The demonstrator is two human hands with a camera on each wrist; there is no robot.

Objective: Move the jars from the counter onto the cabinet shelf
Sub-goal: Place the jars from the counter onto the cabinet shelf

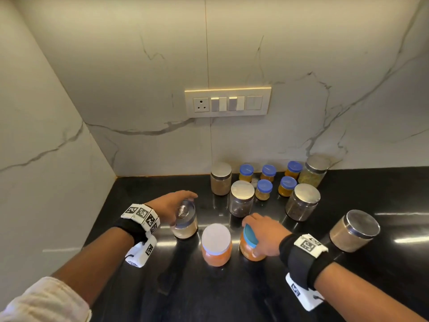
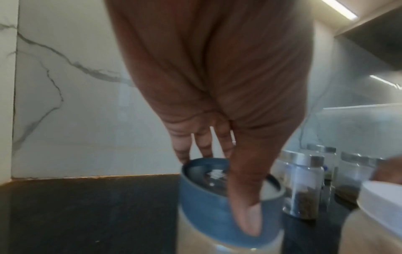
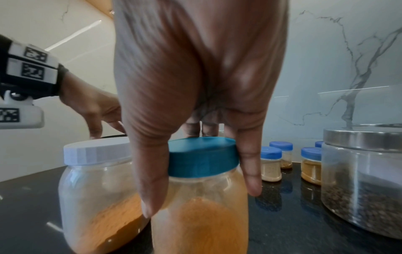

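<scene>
- The left hand (image 1: 170,206) reaches over the grey-blue lid of a jar of pale powder (image 1: 185,225) standing on the black tabletop (image 1: 130,196); in the left wrist view the thumb lies down the lid's side and the fingers (image 2: 203,144) curl behind it, apparently gripping, though the picture is blurred.
- The right hand (image 1: 263,233) grips the teal-lidded jar of orange powder (image 1: 250,246) by its lid, thumb on one side, fingers (image 3: 250,171) on the other.
- Between them stands a white-lidded jar of orange powder (image 1: 216,245), untouched.
- Behind stand steel-lidded glass jars (image 1: 241,198) and small blue-capped jars (image 1: 263,189).
- No brand or label is readable on any jar; the wrist bands (image 1: 141,216) carry only black-and-white square codes.
</scene>
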